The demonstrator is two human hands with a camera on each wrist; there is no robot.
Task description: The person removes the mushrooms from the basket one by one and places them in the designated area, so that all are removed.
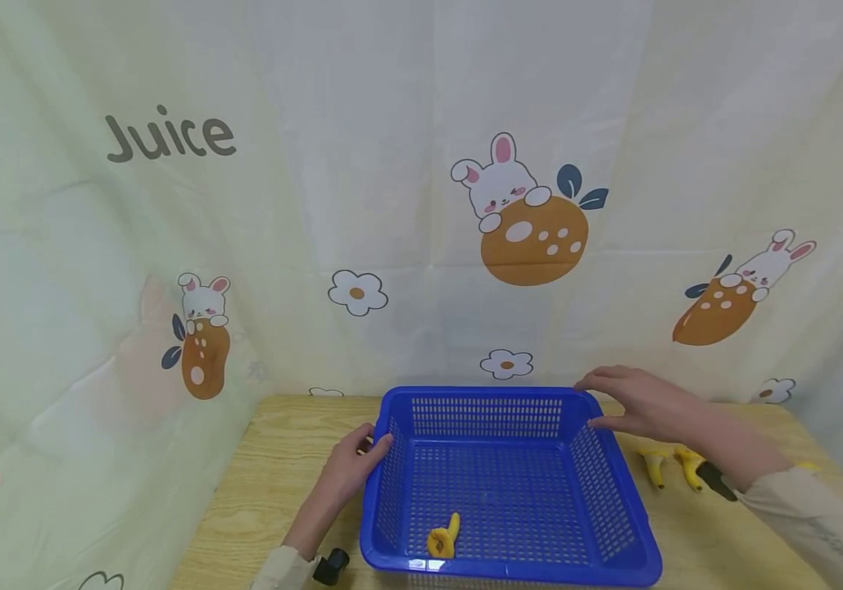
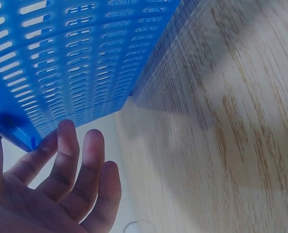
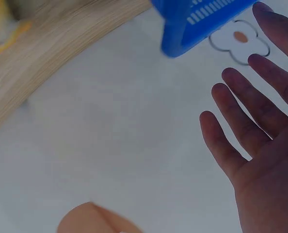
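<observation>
A blue plastic basket with slotted walls stands on the wooden table. My left hand holds its left rim, thumb over the top edge and the other fingers outside; the left wrist view shows those fingers bent beside the slotted wall. At the far right corner, my right hand is spread, fingertips right by the rim. The right wrist view shows its fingers nearly straight and apart. Inside the basket, near the front, lies a small yellow banana-like piece with a round, brown-centred end.
Two more yellow banana-like pieces lie on the table to the right of the basket, under my right forearm. A printed cloth with rabbits and flowers hangs directly behind the table and along its sides.
</observation>
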